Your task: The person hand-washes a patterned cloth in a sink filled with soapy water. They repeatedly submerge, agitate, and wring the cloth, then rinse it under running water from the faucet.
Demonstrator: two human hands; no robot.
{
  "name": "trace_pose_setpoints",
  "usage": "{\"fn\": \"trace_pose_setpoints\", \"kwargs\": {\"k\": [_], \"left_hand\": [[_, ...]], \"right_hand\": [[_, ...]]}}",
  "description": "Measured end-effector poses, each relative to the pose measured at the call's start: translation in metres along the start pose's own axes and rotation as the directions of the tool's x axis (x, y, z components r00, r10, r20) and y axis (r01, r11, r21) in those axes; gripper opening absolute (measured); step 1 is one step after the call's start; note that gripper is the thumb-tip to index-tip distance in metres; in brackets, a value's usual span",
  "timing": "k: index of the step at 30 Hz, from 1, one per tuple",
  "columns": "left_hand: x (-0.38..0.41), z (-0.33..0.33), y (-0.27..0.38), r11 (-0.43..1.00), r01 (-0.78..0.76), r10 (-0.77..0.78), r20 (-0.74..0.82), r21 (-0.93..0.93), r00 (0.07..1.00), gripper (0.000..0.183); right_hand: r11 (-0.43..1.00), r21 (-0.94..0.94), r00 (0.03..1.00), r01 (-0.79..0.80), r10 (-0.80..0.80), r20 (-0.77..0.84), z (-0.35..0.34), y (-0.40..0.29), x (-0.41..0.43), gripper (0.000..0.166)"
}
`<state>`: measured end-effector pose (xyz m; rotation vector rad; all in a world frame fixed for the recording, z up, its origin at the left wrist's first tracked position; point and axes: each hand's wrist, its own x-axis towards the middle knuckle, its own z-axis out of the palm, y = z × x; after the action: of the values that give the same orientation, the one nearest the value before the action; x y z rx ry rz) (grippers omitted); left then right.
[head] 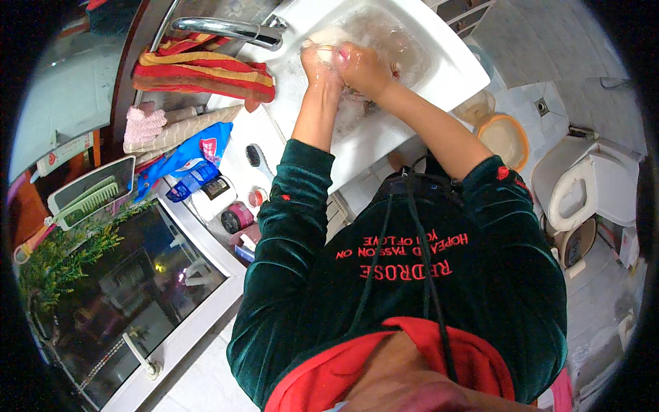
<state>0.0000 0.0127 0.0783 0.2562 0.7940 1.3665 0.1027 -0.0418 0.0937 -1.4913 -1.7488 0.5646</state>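
Note:
Both hands are together over a white washbasin (pixel 453 46) holding cloudy, sudsy water (pixel 406 49). My left hand (pixel 317 66) is closed around a pale wet item (pixel 329 36), which looks like soapy cloth. Pressed against it from the right, my right hand (pixel 364 68) is curled on the same bunched item, its fingers mostly hidden. Lather clings to the hands and to the basin's sloping side. Beneath the wrists, something dark and partly covered by foam lies in the water; I cannot tell what it is. A chrome faucet (pixel 231 30) reaches in from the left.
Striped red and yellow towels (pixel 206 74) hang left of the basin. A hairbrush (pixel 257 157), a blue packet (pixel 193 149) and several jars and bottles crowd the ledge. A window (pixel 149 278) is at lower left. At right are an orange-rimmed tub (pixel 504 141) and a toilet (pixel 571 198).

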Motion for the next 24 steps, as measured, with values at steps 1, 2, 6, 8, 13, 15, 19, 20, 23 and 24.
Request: {"fn": "trace_pose_setpoints", "kwargs": {"k": [1, 2, 6, 8, 13, 15, 19, 20, 23, 24], "left_hand": [[-0.006, 0.002, -0.001, 1.0, -0.005, 0.005, 0.01, -0.006, 1.0, 0.027], [-0.013, 0.002, 0.0, 0.997, 0.011, -0.011, -0.006, 0.081, 1.0, 0.027], [-0.043, 0.019, 0.018, 0.968, 0.064, -0.076, 0.04, 0.243, 0.996, 0.031], [-0.047, 0.016, 0.028, 0.956, 0.095, -0.103, 0.012, 0.277, 0.995, 0.03], [-0.045, -0.033, 0.067, 0.938, 0.054, -0.066, 0.026, 0.342, 0.997, 0.027], [-0.036, -0.079, 0.067, 0.899, 0.035, 0.02, -0.121, 0.437, 0.992, 0.025], [-0.036, -0.109, 0.037, 0.562, 0.036, 0.191, -0.172, 0.826, 0.966, 0.029], [-0.039, -0.12, 0.03, 0.416, 0.062, 0.185, -0.151, 0.907, 0.971, 0.031], [-0.041, -0.151, 0.027, 0.049, 0.101, 0.1, -0.105, 0.994, 0.989, 0.039], [-0.041, -0.152, 0.029, -0.137, 0.054, 0.087, -0.042, 0.989, 0.995, 0.041]], "right_hand": [[0.993, 0.06, 0.995, -0.098, 0.098, 0.008, -0.014, -0.009, 0.0, 0.027], [0.971, 0.157, 0.983, -0.178, 0.167, 0.082, -0.021, -0.008, 0.004, 0.03], [0.98, 0.17, 0.961, -0.1, 0.051, 0.272, -0.04, 0.016, 0.042, 0.039], [0.998, 0.047, 0.903, 0.033, -0.05, 0.427, -0.047, 0.022, 0.066, 0.043], [0.751, 0.541, 0.766, -0.377, -0.076, 0.639, -0.128, -0.013, 0.089, 0.048], [0.728, 0.641, 0.889, -0.243, -0.097, 0.448, -0.1, 0.038, 0.07, 0.026], [0.988, -0.156, 0.864, 0.002, 0.077, 0.498, -0.019, 0.161, 0.03, 0.045], [0.956, -0.274, 0.879, 0.11, 0.035, 0.476, -0.006, 0.165, 0.013, 0.044], [0.793, -0.517, 0.862, 0.323, -0.02, 0.507, 0.007, 0.152, -0.017, 0.039], [0.763, -0.551, 0.825, 0.337, 0.043, 0.564, 0.004, 0.15, -0.013, 0.037]]}}
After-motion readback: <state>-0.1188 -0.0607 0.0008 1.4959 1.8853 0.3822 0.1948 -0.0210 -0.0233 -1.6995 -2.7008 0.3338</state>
